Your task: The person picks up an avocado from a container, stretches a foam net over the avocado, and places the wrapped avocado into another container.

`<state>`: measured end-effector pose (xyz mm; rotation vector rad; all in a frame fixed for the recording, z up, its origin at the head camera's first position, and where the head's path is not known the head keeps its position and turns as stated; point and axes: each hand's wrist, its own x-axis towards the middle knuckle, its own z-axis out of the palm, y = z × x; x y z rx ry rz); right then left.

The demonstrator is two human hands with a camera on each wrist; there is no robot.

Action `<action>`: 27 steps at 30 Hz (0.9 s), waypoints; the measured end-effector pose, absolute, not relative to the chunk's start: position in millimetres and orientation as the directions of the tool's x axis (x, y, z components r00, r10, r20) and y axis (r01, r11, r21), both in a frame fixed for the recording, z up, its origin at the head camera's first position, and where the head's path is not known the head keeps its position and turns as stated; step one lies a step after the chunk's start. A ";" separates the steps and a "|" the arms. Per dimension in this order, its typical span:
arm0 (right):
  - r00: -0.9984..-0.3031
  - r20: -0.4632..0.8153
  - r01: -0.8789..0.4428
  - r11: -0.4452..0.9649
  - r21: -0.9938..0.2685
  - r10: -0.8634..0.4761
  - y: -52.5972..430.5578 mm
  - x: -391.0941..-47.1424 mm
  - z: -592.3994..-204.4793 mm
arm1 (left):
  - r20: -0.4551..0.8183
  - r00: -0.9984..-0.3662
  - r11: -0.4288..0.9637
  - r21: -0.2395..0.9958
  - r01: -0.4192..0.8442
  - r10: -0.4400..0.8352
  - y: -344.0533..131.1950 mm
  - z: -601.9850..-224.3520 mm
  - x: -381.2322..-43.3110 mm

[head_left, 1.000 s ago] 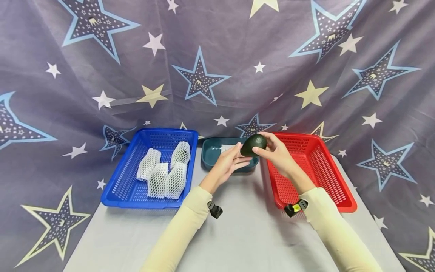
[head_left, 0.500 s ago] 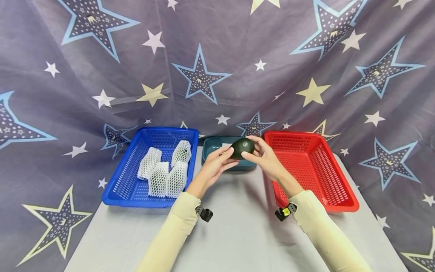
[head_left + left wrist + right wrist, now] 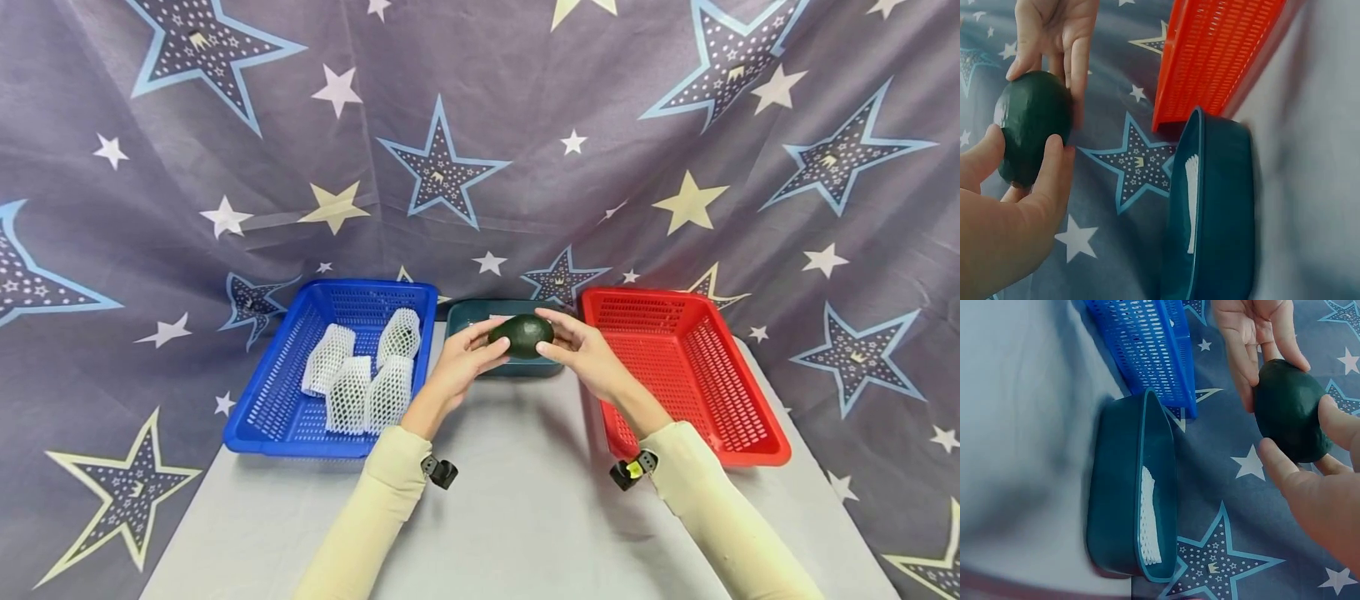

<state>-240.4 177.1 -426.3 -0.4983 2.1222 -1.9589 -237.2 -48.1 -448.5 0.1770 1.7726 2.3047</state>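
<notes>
A dark green avocado (image 3: 522, 336) is held up between both hands, over the teal bin in the head view. My left hand (image 3: 459, 365) pinches one end of it, thumb on the near side. From the other end my right hand (image 3: 588, 354) grips it with thumb and fingers. Both wrist views show the smooth avocado (image 3: 1034, 125) spanning the two hands, bare of any netting. Inside the teal bin (image 3: 1116, 487) lies a white foam net sleeve (image 3: 1149, 519), largely covered by the avocado and hands in the head view.
To the left stands a blue basket (image 3: 300, 450) with several fruits in white foam nets (image 3: 348, 396). A red basket (image 3: 675, 375) stands at the right, its inner floor showing. Behind the table (image 3: 525, 500) hangs a star-patterned curtain (image 3: 480, 83).
Both hands have moved left with the avocado, which has turned from slanted to lying roughly level. The left hand has gone from supporting it with extended fingers to pinching its end.
</notes>
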 end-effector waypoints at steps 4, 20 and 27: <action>-0.922 0.076 -0.108 0.065 -0.992 -0.381 177.4 -239.6 -430.2 | -0.045 -0.967 -0.205 0.974 -0.098 0.250 -50.6 -449.1 -236.2; -0.924 0.048 -0.085 0.082 -0.993 -0.380 174.8 -235.1 -442.0 | -0.065 -0.966 -0.139 0.985 -0.103 0.252 -54.5 -458.6 -233.4; -0.912 -0.017 -0.042 0.136 -0.990 -0.409 176.0 -232.3 -452.3 | -0.108 -0.961 -0.007 0.993 -0.114 0.253 -58.7 -466.5 -231.3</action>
